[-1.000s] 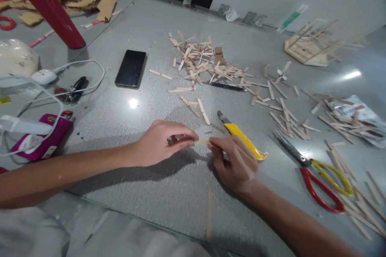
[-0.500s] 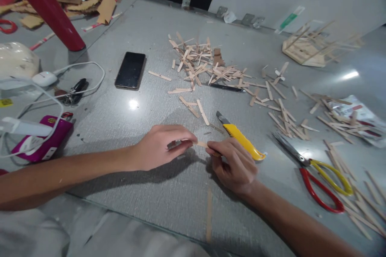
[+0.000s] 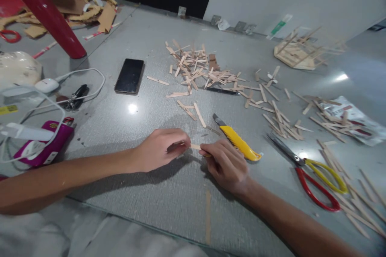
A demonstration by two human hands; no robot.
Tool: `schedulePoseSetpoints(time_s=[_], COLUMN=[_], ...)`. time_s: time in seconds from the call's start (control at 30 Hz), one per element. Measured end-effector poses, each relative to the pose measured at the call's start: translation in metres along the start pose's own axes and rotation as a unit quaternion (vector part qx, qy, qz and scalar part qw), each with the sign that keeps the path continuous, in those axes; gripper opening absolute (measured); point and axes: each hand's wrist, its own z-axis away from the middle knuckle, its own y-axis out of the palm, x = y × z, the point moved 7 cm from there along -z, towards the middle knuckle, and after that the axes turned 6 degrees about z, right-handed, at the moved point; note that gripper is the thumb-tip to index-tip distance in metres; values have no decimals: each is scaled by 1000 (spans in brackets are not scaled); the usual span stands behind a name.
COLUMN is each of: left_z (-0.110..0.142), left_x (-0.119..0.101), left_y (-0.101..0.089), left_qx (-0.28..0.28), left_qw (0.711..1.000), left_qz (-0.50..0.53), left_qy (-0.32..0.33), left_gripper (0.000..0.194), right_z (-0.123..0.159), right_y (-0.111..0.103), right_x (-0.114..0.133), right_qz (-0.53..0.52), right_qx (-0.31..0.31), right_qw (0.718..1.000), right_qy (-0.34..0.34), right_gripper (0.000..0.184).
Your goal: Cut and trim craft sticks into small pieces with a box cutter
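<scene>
A short piece of wooden craft stick [image 3: 195,147] spans the gap between my two hands, just above the grey table. My left hand [image 3: 161,148] pinches its left end between thumb and fingertips. Closed around the other end is my right hand [image 3: 227,164], which hides that part of the stick. A yellow utility knife [image 3: 238,140] with its blade out lies right behind my right hand. Scissors [image 3: 298,160] with one red and one yellow handle rest farther right, blades slightly apart.
Behind my hands lies a heap of cut craft sticks [image 3: 196,66] with a black pen [image 3: 223,90]. A phone [image 3: 129,75] is at back left, near cables and a purple power strip [image 3: 48,140]. A stick-built frame [image 3: 297,54] stands at back right; a plastic packet [image 3: 352,116] lies right.
The view has shifted slightly, so most things sit a little farther left and lower. Both hands keep their hold on the stick piece, with little other change.
</scene>
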Motion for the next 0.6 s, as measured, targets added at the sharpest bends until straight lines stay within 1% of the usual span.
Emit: schedulePoseSetpoints(time_s=[0.1, 0.23, 0.33, 0.43, 0.6], left_z=[0, 0, 1, 2, 0], left_x=[-1, -7, -5, 0, 7], left_y=[-2, -1, 1, 2, 5], left_qx=[-12, -20, -25, -28, 12], left_qw=[1000, 996, 992, 992, 997], left_qz=[-7, -36, -61, -69, -47], left_qy=[15, 79, 107, 100, 56], left_gripper=[12, 16, 17, 16, 19], right_z=[4, 4, 1, 0, 5], right_y=[3, 4, 3, 3, 6], right_x=[-3, -3, -1, 1, 0], right_qz=[1, -5, -5, 1, -11], right_qx=[4, 5, 7, 13, 28], right_qw=[1000, 1000, 1000, 1000, 999], right_qy=[11, 8, 0, -10, -19], right_gripper=[19, 19, 19, 18, 18])
